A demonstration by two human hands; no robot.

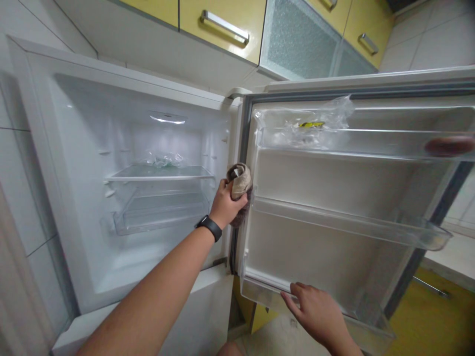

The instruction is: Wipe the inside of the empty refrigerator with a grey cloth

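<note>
My left hand [227, 203], with a black watch on the wrist, is closed around a bunched brown and beige cloth [243, 180]. It presses the cloth against the hinge-side edge between the fridge body [122, 118] and the open fridge door [315, 183]. Lower down, my right hand [317, 311] is at the clear bottom door shelf [260, 292], fingers stretched toward its rim and apart from the thumb. Whether the fingertips rest on that rim is hard to tell.
A clear plastic bag [319, 126] and a reddish item [449, 146] lie in the upper door shelf [389, 143]. Inside the fridge, another plastic bag [165, 159] sits on the glass shelf [156, 172] above a clear drawer [163, 217]. Yellow cabinets [222, 44] hang overhead.
</note>
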